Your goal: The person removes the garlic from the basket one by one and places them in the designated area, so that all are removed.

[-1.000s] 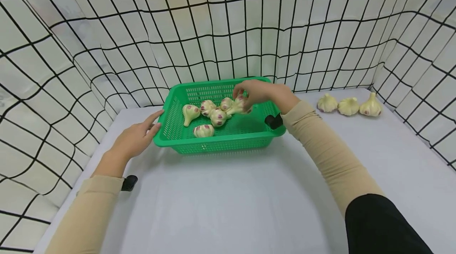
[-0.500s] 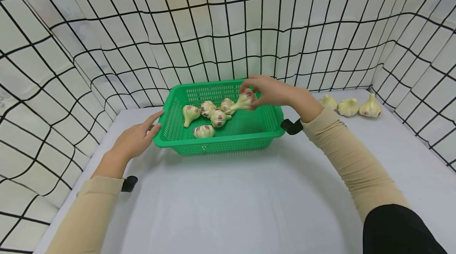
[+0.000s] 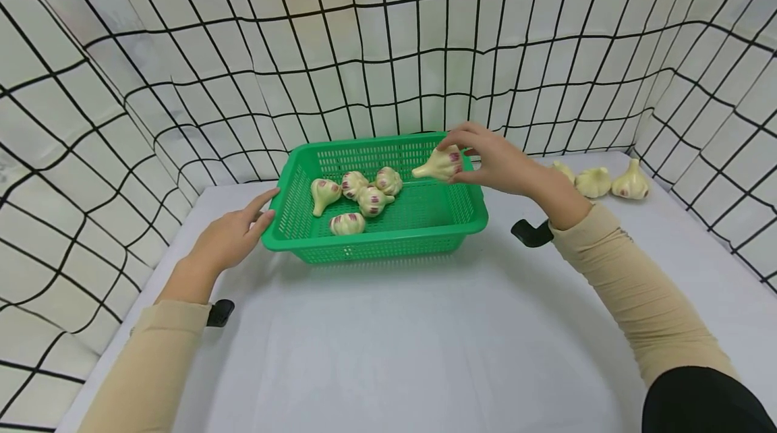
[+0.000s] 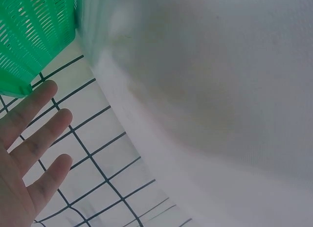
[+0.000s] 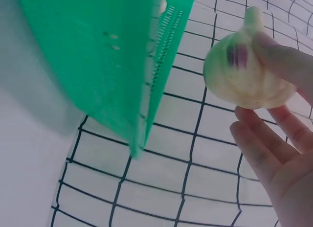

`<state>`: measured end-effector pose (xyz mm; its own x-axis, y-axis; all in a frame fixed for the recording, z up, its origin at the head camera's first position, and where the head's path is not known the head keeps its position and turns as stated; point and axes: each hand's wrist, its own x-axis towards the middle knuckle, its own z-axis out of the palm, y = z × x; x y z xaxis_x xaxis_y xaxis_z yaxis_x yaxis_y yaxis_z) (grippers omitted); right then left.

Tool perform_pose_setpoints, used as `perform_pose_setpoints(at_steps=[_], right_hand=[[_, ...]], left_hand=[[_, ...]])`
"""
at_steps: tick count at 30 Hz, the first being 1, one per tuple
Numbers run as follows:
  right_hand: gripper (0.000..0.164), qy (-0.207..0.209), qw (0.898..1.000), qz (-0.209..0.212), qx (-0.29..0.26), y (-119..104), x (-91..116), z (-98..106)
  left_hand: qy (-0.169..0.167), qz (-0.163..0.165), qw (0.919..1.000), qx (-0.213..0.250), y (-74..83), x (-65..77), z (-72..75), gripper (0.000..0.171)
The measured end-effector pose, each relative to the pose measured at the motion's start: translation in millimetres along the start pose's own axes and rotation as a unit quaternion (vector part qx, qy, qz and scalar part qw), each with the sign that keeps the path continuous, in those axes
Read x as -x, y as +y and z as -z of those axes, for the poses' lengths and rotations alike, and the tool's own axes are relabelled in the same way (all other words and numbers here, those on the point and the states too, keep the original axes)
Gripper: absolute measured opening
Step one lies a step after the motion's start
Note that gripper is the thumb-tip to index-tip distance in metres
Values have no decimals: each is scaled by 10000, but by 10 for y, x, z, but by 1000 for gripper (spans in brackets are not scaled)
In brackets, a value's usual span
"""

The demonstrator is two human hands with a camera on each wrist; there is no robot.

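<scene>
A purple-marked garlic bulb [image 3: 442, 164] is pinched between the thumb and fingers of my right hand [image 3: 494, 160], held above the right end of a green plastic basket [image 3: 388, 238]. In the right wrist view the same garlic bulb [image 5: 244, 73] shows its stem pointing up, apart from the basket wall [image 5: 88, 56]. Several other garlic bulbs [image 3: 371, 201] lie inside the basket, left of its middle. My left hand [image 3: 227, 237] touches the basket's left rim, fingers extended. In the left wrist view, the left hand's fingers [image 4: 44, 139] are spread near the basket [image 4: 36, 36].
To the right on the white table [image 3: 388, 338] stand three paler garlic bulbs in a row, the middle bulb [image 3: 593, 182] and right bulb [image 3: 631, 180] plainly visible, the left one partly hidden by my right arm. Black netting [image 3: 400, 48] surrounds the table's back and sides.
My right hand has lifted the garlic bulb away from the others and carried it rightward toward the basket's right end. The left hand and the basket have stayed in place.
</scene>
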<state>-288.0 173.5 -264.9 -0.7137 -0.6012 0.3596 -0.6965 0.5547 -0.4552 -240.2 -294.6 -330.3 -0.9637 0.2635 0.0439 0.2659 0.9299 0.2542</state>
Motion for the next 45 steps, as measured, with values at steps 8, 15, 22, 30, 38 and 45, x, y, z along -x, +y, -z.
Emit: perform_pose_setpoints(at_steps=[8,15,22,30,38,45], right_hand=[[47,765,9960,235,-403,157,241,39],[53,1363,9893,232,-459,313,448,82],[60,1728,9814,-157,-827,460,651,63],[62,1726,9591,-1284,-1840,549,890,60],[63,1999,9213,-1776,-2825,723,1094,67],[66,1887,9056,-2357,-2979,909,1246,95]], left_hand=[[-7,-13,10000,9,3,1,6,64],[8,-30,10000,22,-3,4,4,64],[-25,4,10000,12,-12,-4,8,64],[-16,-26,10000,9,-4,1,3,64],[-22,-24,10000,26,-1,3,-6,63],[-22,-24,10000,10,4,1,7,64]])
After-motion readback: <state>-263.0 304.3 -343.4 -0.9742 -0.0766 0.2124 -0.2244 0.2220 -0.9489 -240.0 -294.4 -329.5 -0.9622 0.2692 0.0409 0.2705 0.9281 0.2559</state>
